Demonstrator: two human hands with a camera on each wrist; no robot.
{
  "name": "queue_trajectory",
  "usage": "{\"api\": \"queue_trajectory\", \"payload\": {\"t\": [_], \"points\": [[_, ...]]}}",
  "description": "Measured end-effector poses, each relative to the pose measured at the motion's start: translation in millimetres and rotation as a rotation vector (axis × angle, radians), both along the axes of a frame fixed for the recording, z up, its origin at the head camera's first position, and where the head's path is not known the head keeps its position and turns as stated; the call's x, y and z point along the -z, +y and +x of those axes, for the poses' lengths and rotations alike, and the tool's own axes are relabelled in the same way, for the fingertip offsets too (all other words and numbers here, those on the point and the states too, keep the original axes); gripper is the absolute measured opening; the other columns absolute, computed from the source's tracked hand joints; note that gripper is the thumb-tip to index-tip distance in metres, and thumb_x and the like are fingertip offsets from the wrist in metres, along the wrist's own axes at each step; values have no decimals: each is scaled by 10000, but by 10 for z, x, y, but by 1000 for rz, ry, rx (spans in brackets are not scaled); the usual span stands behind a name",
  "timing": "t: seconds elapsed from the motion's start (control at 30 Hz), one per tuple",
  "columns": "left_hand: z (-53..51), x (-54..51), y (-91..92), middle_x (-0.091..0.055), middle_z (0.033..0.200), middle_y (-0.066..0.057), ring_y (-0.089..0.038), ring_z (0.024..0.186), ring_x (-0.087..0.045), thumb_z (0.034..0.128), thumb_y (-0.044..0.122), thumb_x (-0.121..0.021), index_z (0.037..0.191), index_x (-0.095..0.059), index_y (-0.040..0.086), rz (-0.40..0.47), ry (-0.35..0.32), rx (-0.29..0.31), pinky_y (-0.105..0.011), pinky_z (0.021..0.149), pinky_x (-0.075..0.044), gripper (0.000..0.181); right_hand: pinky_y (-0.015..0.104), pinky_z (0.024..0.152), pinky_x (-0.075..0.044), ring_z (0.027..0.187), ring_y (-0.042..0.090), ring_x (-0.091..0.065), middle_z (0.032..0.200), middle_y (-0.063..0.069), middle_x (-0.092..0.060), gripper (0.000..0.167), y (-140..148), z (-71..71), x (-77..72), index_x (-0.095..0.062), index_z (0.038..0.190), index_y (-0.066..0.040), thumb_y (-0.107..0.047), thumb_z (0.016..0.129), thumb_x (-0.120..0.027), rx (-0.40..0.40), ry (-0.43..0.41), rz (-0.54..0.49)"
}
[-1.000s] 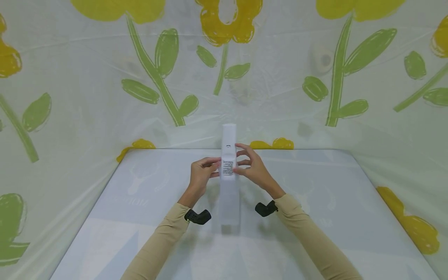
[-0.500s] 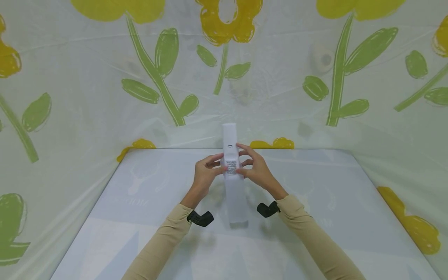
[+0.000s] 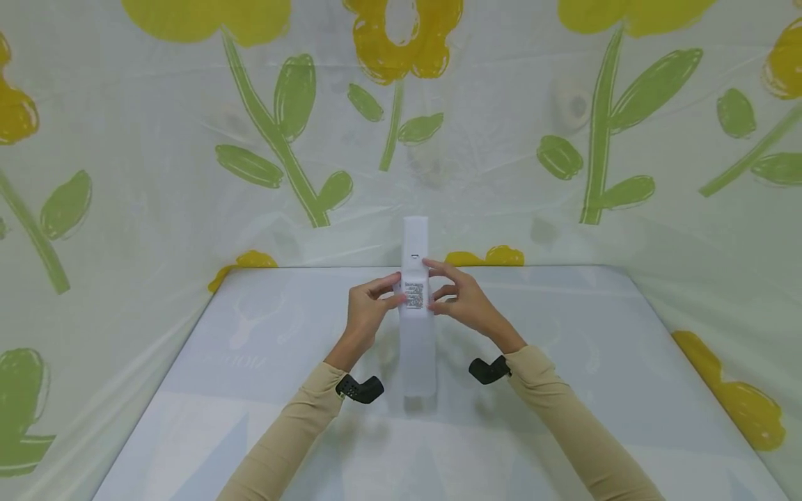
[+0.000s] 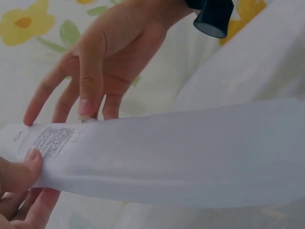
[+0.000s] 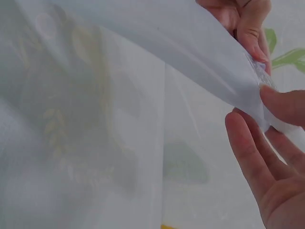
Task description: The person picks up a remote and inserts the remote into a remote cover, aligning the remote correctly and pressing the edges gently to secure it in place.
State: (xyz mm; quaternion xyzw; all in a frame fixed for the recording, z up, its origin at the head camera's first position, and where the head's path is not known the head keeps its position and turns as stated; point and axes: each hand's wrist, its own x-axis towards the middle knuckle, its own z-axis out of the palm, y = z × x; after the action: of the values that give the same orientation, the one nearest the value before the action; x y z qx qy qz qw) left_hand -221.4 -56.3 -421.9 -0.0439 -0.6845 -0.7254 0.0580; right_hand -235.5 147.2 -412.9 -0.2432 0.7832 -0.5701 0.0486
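Note:
A long, narrow white plastic device [image 3: 417, 355] is held up over the table, upright in the head view. Its face carries a printed label [image 3: 415, 296] and, above that, a small port [image 3: 415, 257]. On the device's left edge, my left hand [image 3: 366, 311] pinches it, thumb at the label's side and fingers behind. My right hand [image 3: 471, 304] grips the opposite edge with thumb and fingers, its forefinger reaching higher, near the port. In the left wrist view, the label [image 4: 53, 139] lies between both hands. The back of the device is hidden.
Below is a pale table [image 3: 250, 362] with faint printing. A curtain [image 3: 489, 174] with yellow flowers and green leaves hangs behind and around it. Black wrist cameras, the left one [image 3: 360, 389] and the right one [image 3: 489, 370], sit on beige sleeves.
The device has shifted slightly right. Its lower end swung right, then came back nearly straight. My left hand moved right with it, and its thumb now lies on the device's face.

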Motion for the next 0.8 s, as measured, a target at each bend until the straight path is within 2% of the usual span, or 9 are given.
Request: {"api": "queue_trajectory", "payload": {"t": [0.17, 0.33, 0.5, 0.8], "points": [[-21, 9, -9, -683, 1094, -108, -221, 986, -643, 764, -60, -734, 987, -713, -50, 20, 0, -8, -300, 775, -555, 225, 363, 804, -552, 980, 334, -611, 1458, 97, -365, 723, 53, 18, -43, -352, 1463, -125, 114, 833, -611, -90, -20, 16], [-34, 7, -27, -686, 1071, -125, -226, 937, -663, 782, -27, -733, 924, -711, -79, 53, 6, 9, -309, 726, -569, 153, 370, 813, -549, 990, 377, -598, 1468, 166, -334, 693, 46, 120, -213, -337, 1446, -9, 149, 822, -593, -123, -19, 30], [-50, 8, -32, -673, 1094, -150, -213, 905, -667, 800, -46, -706, 934, -689, -111, 88, 53, 37, -317, 707, -573, 150, 358, 800, -553, 962, 379, -604, 1448, 194, -355, 674, 26, 196, -349, -349, 1432, 19, 146, 819, -601, -112, 17, 54], [-76, 0, 10, -687, 1065, -123, -186, 853, -677, 818, -38, -690, 936, -690, -90, 80, 80, 37, -320, 727, -570, 129, 349, 782, -558, 895, 376, -619, 1411, 202, -405, 663, 46, 227, -419, -370, 1419, 28, 144, 816, -619, -77, 85, 95]]}}
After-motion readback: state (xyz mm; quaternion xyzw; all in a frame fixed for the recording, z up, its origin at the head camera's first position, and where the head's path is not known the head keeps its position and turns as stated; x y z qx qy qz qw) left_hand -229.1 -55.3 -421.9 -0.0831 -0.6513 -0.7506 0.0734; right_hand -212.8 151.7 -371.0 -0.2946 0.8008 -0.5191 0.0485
